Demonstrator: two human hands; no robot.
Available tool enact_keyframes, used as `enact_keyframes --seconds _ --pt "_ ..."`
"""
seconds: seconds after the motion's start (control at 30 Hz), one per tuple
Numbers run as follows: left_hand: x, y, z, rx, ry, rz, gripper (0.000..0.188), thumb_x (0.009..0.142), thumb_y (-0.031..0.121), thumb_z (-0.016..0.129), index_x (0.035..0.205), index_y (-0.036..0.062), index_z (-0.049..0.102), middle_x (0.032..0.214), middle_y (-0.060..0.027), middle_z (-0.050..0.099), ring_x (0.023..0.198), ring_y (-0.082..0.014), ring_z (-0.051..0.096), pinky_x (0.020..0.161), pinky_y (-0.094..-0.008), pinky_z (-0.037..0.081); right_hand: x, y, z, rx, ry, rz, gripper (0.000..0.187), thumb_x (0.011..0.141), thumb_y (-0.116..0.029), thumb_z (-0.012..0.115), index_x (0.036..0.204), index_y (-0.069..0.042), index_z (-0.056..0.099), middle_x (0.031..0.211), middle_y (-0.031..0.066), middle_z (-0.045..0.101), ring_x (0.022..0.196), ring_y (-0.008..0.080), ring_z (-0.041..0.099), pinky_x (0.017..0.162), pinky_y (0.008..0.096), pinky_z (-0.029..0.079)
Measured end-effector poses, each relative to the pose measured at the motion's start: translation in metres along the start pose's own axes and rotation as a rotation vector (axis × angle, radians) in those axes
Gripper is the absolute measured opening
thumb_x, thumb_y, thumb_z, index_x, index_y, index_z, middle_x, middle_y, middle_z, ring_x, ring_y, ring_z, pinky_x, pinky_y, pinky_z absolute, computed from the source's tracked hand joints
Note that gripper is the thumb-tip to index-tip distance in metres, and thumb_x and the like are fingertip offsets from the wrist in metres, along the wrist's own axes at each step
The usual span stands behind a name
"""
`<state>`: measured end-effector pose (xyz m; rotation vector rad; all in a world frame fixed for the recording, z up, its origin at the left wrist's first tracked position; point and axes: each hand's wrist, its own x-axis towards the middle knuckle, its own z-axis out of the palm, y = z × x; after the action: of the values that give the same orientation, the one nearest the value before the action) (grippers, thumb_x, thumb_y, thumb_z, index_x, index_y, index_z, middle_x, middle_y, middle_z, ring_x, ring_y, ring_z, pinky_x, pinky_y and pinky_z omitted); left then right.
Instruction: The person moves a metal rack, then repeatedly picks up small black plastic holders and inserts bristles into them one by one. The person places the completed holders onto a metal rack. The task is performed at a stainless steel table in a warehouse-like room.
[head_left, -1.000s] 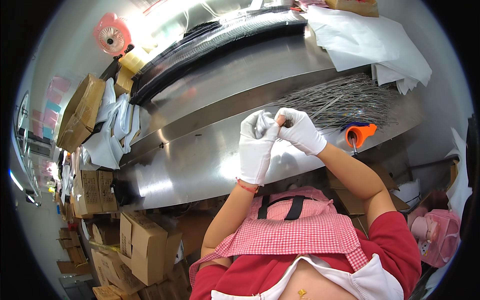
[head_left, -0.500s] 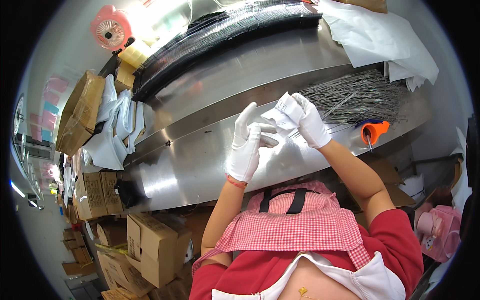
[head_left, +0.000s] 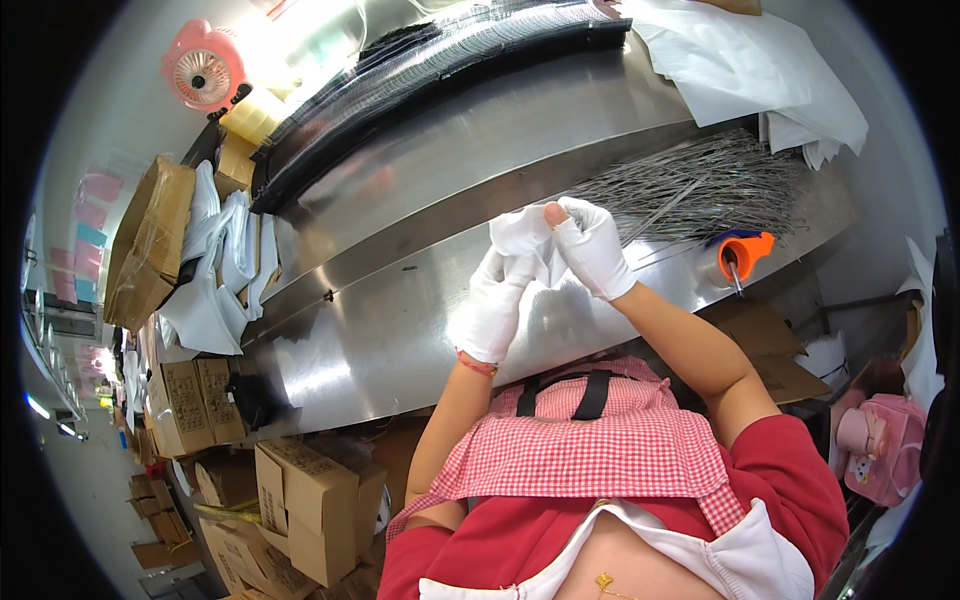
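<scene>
Both my hands wear white gloves and meet above the near part of the steel worktop. A crumpled, thin white sheet [head_left: 520, 230] is between them. My right hand [head_left: 597, 252] pinches its right side, with a bare thumb tip showing past the glove. My left hand [head_left: 490, 308] is closed on its lower left part, the fingers partly hidden behind it. White glove against white sheet makes the exact grip hard to see. Just beyond my right hand lies a loose heap of thin metal rods [head_left: 695, 190].
An orange ring-shaped holder [head_left: 762, 246] with a tool in it sits right of my right forearm. Stacked black strips [head_left: 450, 80] line the back. White sheets [head_left: 745, 65] lie far right. A pink fan [head_left: 203, 75] and cardboard boxes [head_left: 150, 240] stand left.
My left hand was apart with fingers spread; it has closed on the sheet. The sheet, folded with print showing before, is now turned and more spread. My right hand moved slightly left.
</scene>
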<state>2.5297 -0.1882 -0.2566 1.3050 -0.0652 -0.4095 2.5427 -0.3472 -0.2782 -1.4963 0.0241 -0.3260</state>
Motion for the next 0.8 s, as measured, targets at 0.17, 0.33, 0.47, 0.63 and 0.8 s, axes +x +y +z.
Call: enact_keyframes --seconds 0.17,0.33,0.47,0.63,0.8 --pt "0.012 -0.015 0.012 0.789 0.484 0.736 0.043 0.075 0.007 0.078 0.113 0.0075 0.058 0.110 -0.0095 0.058 0.102 -0.0237 0.058 0.087 -0.0366 0.048 -0.002 -0.012 -0.021 -0.199 -0.042 -0.024 0.043 0.098 -0.037 0.064 0.073 -0.002 0.057 0.058 0.0031 0.046 0.057 0.0081 0.040 0.052 0.0295 0.038" --pt "0.018 -0.016 0.026 1.115 0.419 1.024 0.042 0.072 0.001 0.074 0.110 0.0107 0.059 0.111 -0.0122 0.058 0.100 -0.0300 0.057 0.088 -0.0403 0.047 -0.002 -0.008 -0.023 -0.204 0.086 -0.093 0.044 0.096 -0.035 0.065 0.071 -0.001 0.053 0.058 0.0067 0.042 0.057 0.0099 0.038 0.052 0.0304 0.038" --pt "0.023 -0.018 0.020 0.678 0.142 0.707 0.023 0.084 0.000 0.070 0.104 0.0066 0.060 0.108 -0.0085 0.061 0.099 -0.0209 0.061 0.088 -0.0327 0.048 0.009 -0.005 -0.033 -0.179 0.124 -0.167 0.044 0.097 -0.034 0.065 0.069 -0.002 0.051 0.057 0.0047 0.040 0.057 0.0091 0.036 0.052 0.0291 0.036" --pt "0.011 -0.031 0.011 0.006 0.132 0.291 0.020 0.092 0.003 0.060 0.111 0.0029 0.060 0.118 -0.0040 0.062 0.100 -0.0130 0.059 0.090 -0.0270 0.046 0.025 -0.023 -0.043 0.247 0.222 0.104 0.040 0.102 -0.031 0.058 0.074 -0.004 0.058 0.064 -0.0077 0.051 0.060 0.0011 0.040 0.053 0.0221 0.036" --pt "-0.018 -0.045 0.022 0.122 0.427 0.177 0.037 0.088 0.009 0.066 0.121 -0.0002 0.052 0.123 -0.0114 0.055 0.106 -0.0181 0.056 0.093 -0.0305 0.046 0.036 -0.017 -0.032 -0.195 0.250 -0.282 0.031 0.094 -0.027 0.068 0.074 -0.006 0.057 0.070 0.0000 0.059 0.060 0.0121 0.053 0.054 0.0295 0.042"
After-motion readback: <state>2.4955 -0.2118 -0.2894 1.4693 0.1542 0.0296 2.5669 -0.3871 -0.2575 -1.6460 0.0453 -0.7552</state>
